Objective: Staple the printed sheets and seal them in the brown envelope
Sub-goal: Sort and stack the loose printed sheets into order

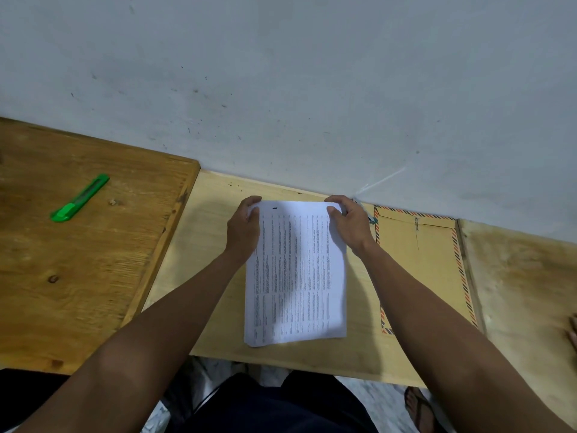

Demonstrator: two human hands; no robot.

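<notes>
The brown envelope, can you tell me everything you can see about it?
The brown envelope looks like stiff brown paper with a border of red and dark slanted stripes. It lies flat on the pale wooden table, near the wall, just right of the printed sheets. A fold line crosses its far end and a thin line runs down its middle, so this looks like the flap side. The right hand and its forearm cover the left edge; whether they touch it is unclear.

arms [175,323]: bare to past elbows, no sleeves, watch or rings seen | legs [274,404]: dark trousers, below desk [215,307] edge | foot [420,410]: dark strapped sandal, right of trousers
</notes>
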